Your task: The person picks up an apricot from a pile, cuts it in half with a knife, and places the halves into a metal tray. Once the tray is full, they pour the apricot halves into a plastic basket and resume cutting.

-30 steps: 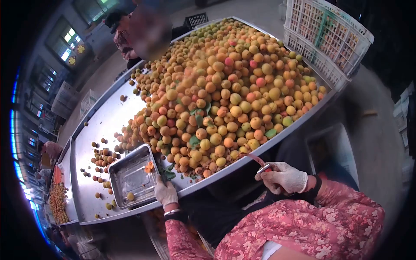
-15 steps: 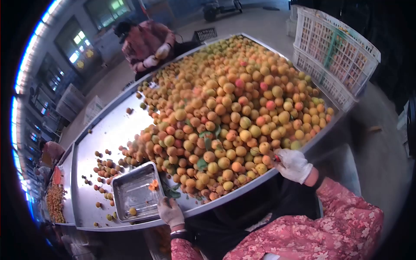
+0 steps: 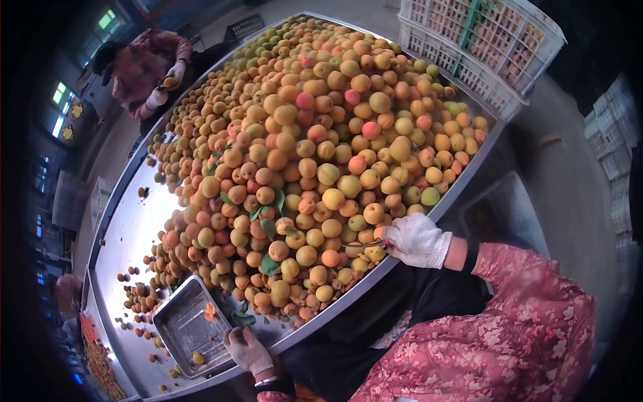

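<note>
My left hand [image 3: 248, 350], in a white glove, lies at the near edge of the table with its fingers stretched out beside the corner of a metal tray [image 3: 165, 333]. A piece of orange fruit flesh [image 3: 209, 311] and one small apricot [image 3: 198, 358] are in the tray. At the right, my gloved right hand [image 3: 418, 241] is closed on a small hand tool [image 3: 358, 245] with a thin dark end, which points left over the fruit. A big heap of apricots [image 3: 333, 199] spreads just beyond this hand. Green leaves [image 3: 270, 265] lie among the fruit.
The metal table [image 3: 124, 221] has a raised rim, with loose small fruit at its left. Across it a person [image 3: 149, 70] in white gloves handles fruit. White plastic crates [image 3: 469, 50] stand at the far right, and a translucent tub [image 3: 512, 208] sits low beside me.
The view has swung, so the table sits further left and higher. My right hand has moved left along the near edge of the heap, and the tool's thin end now shows.
</note>
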A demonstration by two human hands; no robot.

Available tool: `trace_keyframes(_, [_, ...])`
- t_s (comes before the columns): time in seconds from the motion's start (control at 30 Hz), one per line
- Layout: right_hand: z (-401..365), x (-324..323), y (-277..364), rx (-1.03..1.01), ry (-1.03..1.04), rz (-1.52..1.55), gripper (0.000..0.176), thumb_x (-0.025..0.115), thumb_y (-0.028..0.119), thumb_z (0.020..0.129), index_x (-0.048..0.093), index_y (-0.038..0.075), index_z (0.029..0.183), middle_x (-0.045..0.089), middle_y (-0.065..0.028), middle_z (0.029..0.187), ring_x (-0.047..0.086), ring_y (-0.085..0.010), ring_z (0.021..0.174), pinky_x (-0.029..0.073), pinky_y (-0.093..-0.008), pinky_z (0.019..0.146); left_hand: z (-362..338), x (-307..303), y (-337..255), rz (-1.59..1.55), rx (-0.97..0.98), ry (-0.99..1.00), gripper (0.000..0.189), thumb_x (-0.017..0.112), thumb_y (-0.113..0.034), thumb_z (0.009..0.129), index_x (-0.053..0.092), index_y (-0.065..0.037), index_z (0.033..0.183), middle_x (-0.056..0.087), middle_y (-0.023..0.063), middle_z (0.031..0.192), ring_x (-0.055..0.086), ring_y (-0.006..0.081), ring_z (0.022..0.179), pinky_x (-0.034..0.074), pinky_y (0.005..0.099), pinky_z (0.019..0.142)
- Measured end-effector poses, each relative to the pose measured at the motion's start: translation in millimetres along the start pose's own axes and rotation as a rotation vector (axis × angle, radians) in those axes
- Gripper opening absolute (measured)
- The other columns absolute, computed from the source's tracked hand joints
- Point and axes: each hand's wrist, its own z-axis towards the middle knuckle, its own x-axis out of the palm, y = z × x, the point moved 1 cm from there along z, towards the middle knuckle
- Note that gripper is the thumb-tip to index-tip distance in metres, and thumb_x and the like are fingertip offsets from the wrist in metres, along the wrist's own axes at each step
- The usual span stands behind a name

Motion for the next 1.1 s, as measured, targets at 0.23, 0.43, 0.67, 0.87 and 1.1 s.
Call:
trace_keyframes(0.23, [-13,-1,4,0.034,0.064,0.046,0.020,0.065,0.025,0.081,0.058,0.009,0.091,0.060,-0.0087,0.075,0.064,-0.0297,0.067,0.050,-0.0429,0.062,12,-1,10,0.026,0.136,-0.096,0.019,0.064,-0.010,0.084,0.063,0.002,0.098,0.059,0.0169,0.111,0.058,0.0305,0.104,0.045,0.0378,0.093])
trace_keyframes(0.43, [11,-47,-19,0.212,-0.110,0.345,0.026,0.067,0.032,0.085,0.058,0.008,0.093,0.061,-0.0148,0.081,0.063,-0.0346,0.078,0.052,-0.0416,0.068,27,-47,-144,-0.852,0.038,-0.139,0.027,0.055,-0.009,0.090,0.059,0.006,0.113,0.059,0.0156,0.117,0.057,0.0228,0.109,0.044,0.0336,0.097])
trace_keyframes(0.67, [97,-64,-47,0.354,-0.160,0.370,0.037,0.067,0.030,0.080,0.060,0.001,0.102,0.063,-0.0212,0.090,0.064,-0.0377,0.088,0.050,-0.0430,0.078,-3,-17,-233,-1.031,0.255,0.439,0.027,0.049,-0.001,0.088,0.059,0.007,0.112,0.064,0.0124,0.103,0.063,0.0213,0.092,0.050,0.0334,0.088])
trace_keyframes(0.87, [138,-77,-91,0.583,-0.245,0.137,0.041,0.065,0.027,0.080,0.062,0.009,0.117,0.067,-0.0201,0.099,0.064,-0.0368,0.098,0.052,-0.0428,0.085,-5,36,-196,-1.082,0.281,0.548,0.024,0.056,0.000,0.088,0.061,0.006,0.111,0.064,0.0117,0.103,0.063,0.0185,0.093,0.051,0.0300,0.085])
trace_keyframes(1.1, [160,-56,-102,0.665,-0.133,0.050,0.044,0.068,0.035,0.079,0.061,0.006,0.112,0.067,-0.0207,0.099,0.065,-0.0353,0.097,0.052,-0.0427,0.085,-4,46,-190,-1.144,0.218,0.623,0.024,0.057,0.001,0.088,0.061,0.006,0.111,0.064,0.0102,0.102,0.063,0.0169,0.092,0.051,0.0273,0.083])
